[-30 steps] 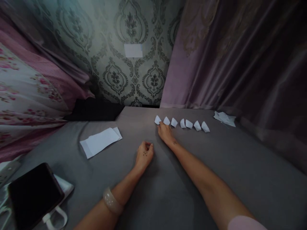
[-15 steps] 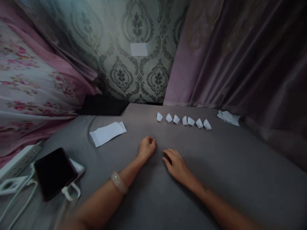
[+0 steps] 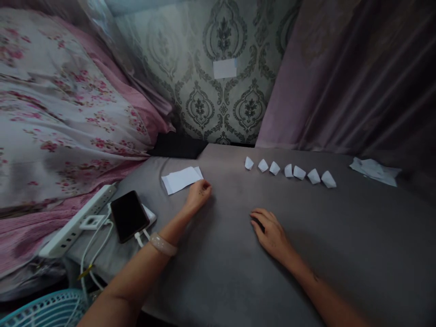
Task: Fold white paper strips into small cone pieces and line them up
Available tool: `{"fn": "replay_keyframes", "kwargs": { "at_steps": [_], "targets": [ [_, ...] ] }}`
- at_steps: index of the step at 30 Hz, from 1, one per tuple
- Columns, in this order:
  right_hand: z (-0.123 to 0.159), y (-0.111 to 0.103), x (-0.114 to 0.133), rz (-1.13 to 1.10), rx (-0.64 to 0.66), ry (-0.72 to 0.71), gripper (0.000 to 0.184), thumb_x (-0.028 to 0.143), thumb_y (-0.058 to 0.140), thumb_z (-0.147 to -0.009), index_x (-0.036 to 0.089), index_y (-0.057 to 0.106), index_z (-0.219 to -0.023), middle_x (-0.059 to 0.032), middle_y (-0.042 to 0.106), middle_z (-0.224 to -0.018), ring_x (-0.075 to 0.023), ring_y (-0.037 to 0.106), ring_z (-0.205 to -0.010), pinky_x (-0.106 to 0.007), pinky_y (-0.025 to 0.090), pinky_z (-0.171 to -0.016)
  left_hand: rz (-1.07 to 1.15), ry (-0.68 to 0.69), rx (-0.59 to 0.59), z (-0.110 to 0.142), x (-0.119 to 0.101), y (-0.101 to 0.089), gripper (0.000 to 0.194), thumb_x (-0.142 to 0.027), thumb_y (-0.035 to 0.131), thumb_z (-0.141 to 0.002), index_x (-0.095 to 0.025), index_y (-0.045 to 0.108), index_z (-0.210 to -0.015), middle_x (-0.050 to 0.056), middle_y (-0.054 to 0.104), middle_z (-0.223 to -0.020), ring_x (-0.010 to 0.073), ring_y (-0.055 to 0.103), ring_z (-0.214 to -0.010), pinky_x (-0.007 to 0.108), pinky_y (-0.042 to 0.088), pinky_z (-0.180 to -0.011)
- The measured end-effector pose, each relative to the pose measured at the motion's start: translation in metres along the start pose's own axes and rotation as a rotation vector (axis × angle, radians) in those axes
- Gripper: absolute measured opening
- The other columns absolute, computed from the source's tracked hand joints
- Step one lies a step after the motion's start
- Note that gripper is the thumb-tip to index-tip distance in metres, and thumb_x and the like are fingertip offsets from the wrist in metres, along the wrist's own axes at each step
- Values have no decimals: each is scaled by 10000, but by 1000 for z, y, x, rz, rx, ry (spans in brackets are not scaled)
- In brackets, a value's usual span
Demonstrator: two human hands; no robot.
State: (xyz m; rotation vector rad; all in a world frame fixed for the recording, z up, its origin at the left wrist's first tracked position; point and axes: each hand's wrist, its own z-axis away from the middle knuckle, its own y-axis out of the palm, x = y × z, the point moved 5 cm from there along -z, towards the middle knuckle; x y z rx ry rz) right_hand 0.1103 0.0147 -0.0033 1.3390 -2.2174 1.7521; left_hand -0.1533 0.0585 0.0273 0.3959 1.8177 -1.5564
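Note:
Close to the right end of a small stack of white paper sheets [image 3: 180,180] is my left hand [image 3: 198,194], its fingers curled in and nothing showing in them. I cannot tell whether it touches the paper. My right hand [image 3: 271,234] rests over the grey cloth surface [image 3: 231,254], thumb and fingers apart in a loose curve and holding nothing. Beyond it, several small folded white paper pieces [image 3: 299,172] stand in a row.
Crumpled white paper [image 3: 374,171] lies at the far right. On the left are a phone [image 3: 130,215] with charging cables, a white power strip [image 3: 80,220] and a blue fan grille [image 3: 51,309]. A black folded item [image 3: 179,145] sits by the patterned wall [image 3: 221,100].
My left hand has moved left, over to the paper stack. The right hand keeps about the same pose. The view has turned left, bringing the fan grille into sight.

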Motion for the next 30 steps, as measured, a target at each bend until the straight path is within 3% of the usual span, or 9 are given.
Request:
{"fn": "replay_keyframes", "kwargs": {
  "at_steps": [3, 5, 9, 13, 20, 24, 30],
  "targets": [
    [0, 0, 1, 11, 10, 9, 261, 195, 440, -899, 165, 641, -1062, -107, 623, -1113, -219, 569, -1034, -389, 455, -933, -104, -115, -219, -22, 20, -28, 378, -320, 526, -832, -116, 545, -1150, 184, 536, -1259, 289, 426, -1241, 384, 314, -1022],
    [0, -1, 2, 15, 9, 17, 259, 193, 438, -900, 165, 641, -1058, -106, 625, -1109, -219, 570, -1029, -388, 456, -931, -149, -202, -279, -36, 28, -35, 512, -408, 563, -811, -74, 492, -1192, 237, 493, -1287, 334, 381, -1276, 416, 288, -1033],
    [0, -3, 4, 13, -3, 14, 257, 174, 441, -892, 179, 645, -1048, -101, 631, -1095, -217, 577, -1006, -388, 470, -907, -182, -369, -313, -57, 37, -31, 675, -545, 608, -743, -28, 469, -1155, 311, 470, -1270, 397, 406, -1245, 442, 325, -986],
    [1, -4, 7, 10, -17, -14, 263, 158, 442, -886, 191, 647, -1046, -99, 632, -1078, -215, 580, -998, -407, 463, -916, -201, -492, -377, -65, 41, -24, 740, -486, 658, -704, 2, 403, -1198, 333, 404, -1318, 431, 365, -1260, 464, 316, -988],
    [2, -6, 9, 8, 9, 32, 235, 153, 466, -893, 176, 642, -1047, -78, 621, -1074, -191, 561, -1003, -347, 453, -926, -202, -589, -401, -76, 44, -20, 724, -282, 705, -648, -35, 371, -1240, 295, 401, -1344, 415, 374, -1263, 478, 353, -966],
    [4, -8, 11, 10, 21, 31, 227, 168, 466, -906, 173, 636, -1057, -73, 620, -1069, -185, 557, -988, -339, 454, -917, -170, -609, -358, -79, 48, -26, 765, -321, 704, -663, -1, 353, -1264, 321, 390, -1348, 423, 383, -1266, 477, 380, -953],
    [7, -15, 15, 12, 9, 6, 220, 177, 460, -918, 145, 637, -1045, -86, 619, -1063, -189, 546, -980, -323, 447, -920, -130, -556, -303, -76, 57, -40, 755, -394, 707, -683, -53, 381, -1272, 248, 389, -1409, 351, 330, -1339, 414, 346, -1029]
  ]
}}
